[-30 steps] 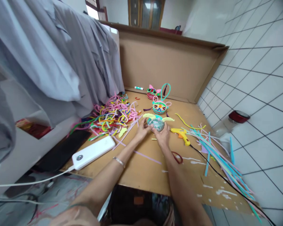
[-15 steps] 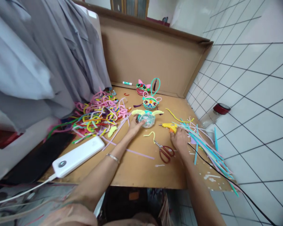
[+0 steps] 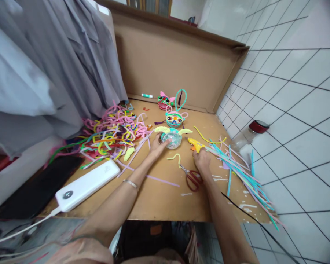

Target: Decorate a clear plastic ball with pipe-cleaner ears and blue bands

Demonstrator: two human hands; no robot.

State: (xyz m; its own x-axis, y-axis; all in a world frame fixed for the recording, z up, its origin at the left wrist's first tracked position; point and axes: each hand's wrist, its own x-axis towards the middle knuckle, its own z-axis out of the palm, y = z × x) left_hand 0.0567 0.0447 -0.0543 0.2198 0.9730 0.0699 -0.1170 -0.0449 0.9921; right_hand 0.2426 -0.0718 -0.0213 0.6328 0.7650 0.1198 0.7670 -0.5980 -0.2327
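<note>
My left hand (image 3: 157, 143) rests on a round teal-and-silver craft ball (image 3: 172, 139) with yellow pipe-cleaner ears (image 3: 172, 130), its fingers pressed against the ball's left side. My right hand (image 3: 201, 160) is closed round the handle of a yellow hot glue gun (image 3: 194, 143), lifted off the cardboard with its nozzle pointing toward the ball. The gun's black cord (image 3: 247, 214) trails back past my forearm. A short curved yellow pipe-cleaner piece (image 3: 175, 157) and red-handled scissors (image 3: 191, 177) lie just in front of the ball.
Two finished pipe-cleaner animal faces (image 3: 175, 118) stand behind the ball. A tangled heap of coloured pipe cleaners (image 3: 112, 132) lies left, straight ones (image 3: 236, 168) right. A white power bank (image 3: 88, 184), grey hanging clothes (image 3: 44, 66), a cardboard back wall (image 3: 178, 66) and a red-lidded jar (image 3: 253, 134) surround the board.
My right hand left the ball, reached right to the glue gun, gripped it and lifted it toward the ball. My left hand stayed on the ball.
</note>
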